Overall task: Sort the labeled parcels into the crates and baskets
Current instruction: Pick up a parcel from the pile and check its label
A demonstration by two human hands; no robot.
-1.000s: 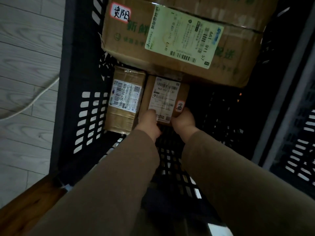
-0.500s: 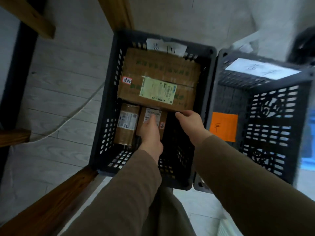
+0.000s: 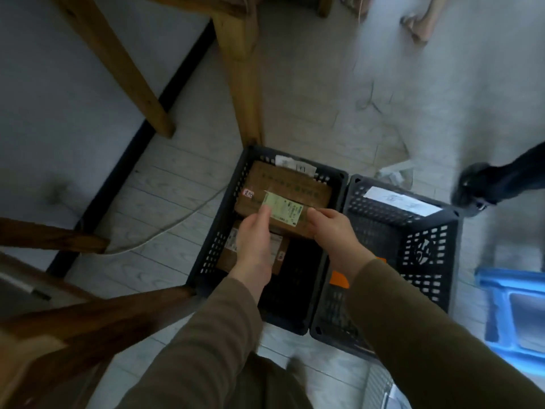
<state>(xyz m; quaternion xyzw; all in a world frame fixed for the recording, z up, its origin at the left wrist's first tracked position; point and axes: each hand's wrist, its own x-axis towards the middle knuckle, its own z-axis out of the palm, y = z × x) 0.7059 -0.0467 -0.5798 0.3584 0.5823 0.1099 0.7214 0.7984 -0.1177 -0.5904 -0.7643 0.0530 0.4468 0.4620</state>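
Both hands had lifted out of the dark grey slotted plastic crate (image 3: 212,249) since the earlier frame, and the left hand (image 3: 255,243) no longer touched the small brown cardboard parcel with the white label (image 3: 281,255). That parcel lay flat on the crate's floor at its left side, beside a second small brown parcel (image 3: 230,243) against the left wall. It looked set down to stay.

The left hand hovered above it with fingers nearly straight and nothing in its grasp. The right hand (image 3: 333,228) hung level with it, fingers loosely bent, also apparently empty. Both hands overlapped the near edge of the large brown cardboard box with the pale green label (image 3: 295,187), which filled the crate's far half; whether they touched it could not be told.

The near right part of the crate floor showed dark and unfilled. A second dark slotted crate (image 3: 427,246) stood touching the first on its right, with an orange tag (image 3: 339,280) inside it. Pale wooden legs (image 3: 244,84) pressed close at the first crate's far left corner, so the freest way out was probably straight up and back.
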